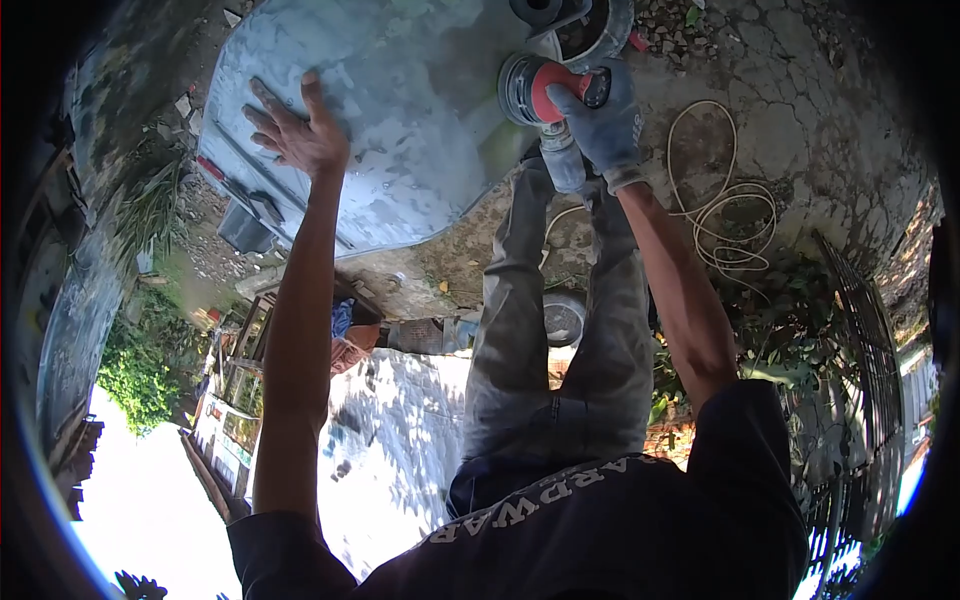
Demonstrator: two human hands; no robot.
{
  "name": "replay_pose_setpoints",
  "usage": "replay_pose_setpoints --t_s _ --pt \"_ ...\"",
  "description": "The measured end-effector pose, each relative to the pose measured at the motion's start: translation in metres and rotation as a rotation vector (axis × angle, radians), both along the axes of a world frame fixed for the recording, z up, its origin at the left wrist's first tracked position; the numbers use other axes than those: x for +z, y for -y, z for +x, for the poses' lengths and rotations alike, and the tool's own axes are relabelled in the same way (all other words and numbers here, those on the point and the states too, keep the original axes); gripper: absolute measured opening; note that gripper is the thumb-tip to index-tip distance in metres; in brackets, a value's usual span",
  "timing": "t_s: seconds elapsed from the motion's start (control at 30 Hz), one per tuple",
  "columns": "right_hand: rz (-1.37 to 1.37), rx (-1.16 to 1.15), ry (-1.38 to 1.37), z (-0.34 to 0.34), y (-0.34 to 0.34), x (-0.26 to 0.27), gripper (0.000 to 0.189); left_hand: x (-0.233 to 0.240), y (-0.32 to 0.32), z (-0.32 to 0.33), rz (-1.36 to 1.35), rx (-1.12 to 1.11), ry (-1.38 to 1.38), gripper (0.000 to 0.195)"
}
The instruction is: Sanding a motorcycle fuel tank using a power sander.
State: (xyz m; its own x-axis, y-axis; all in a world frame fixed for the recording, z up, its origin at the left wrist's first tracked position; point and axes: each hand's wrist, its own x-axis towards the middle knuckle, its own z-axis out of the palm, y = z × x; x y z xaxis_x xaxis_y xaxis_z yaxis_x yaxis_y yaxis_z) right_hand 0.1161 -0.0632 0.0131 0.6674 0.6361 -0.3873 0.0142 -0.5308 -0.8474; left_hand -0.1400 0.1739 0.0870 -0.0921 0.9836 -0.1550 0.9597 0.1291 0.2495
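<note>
A broad dusty grey panel [420, 150], seemingly vehicle bodywork, fills the upper middle of the view. My left hand [304, 135] is bare, its fingers spread flat over the panel's left part. In a grey work glove, my right hand [611, 120] grips a red-bodied orbital sander [551, 90]. The sander's round pad is tilted towards the panel's right edge; whether the two touch I cannot tell. A grey cylindrical part [561, 161] hangs below the sander. Along the panel's lower left run a dark strip [277, 187] and a small red piece [211, 168].
A pale thin hose [731, 199] lies coiled on the cracked concrete [810, 97] at right. Close to the sander is a round, wheel-like thing [619, 34]. Plants [795, 322] and a slatted fence [870, 367] stand at right. Rubble [679, 37] lies at the top.
</note>
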Motion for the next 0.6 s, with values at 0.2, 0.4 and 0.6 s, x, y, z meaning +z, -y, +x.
replay_pose_setpoints --t_s 0.2,0.4,0.6 --pt "0.033 0.097 0.173 -0.023 -0.010 0.031 0.054 0.000 0.001 0.001 0.015 -0.022 0.008 0.117" --pt "0.012 0.081 0.123 -0.027 0.001 0.047 0.053 -0.002 0.004 0.006 -0.012 -0.007 -0.001 0.116" --pt "-0.067 0.045 0.107 -0.017 0.006 0.029 0.054 -0.005 0.001 0.002 0.033 -0.024 -0.038 0.111"
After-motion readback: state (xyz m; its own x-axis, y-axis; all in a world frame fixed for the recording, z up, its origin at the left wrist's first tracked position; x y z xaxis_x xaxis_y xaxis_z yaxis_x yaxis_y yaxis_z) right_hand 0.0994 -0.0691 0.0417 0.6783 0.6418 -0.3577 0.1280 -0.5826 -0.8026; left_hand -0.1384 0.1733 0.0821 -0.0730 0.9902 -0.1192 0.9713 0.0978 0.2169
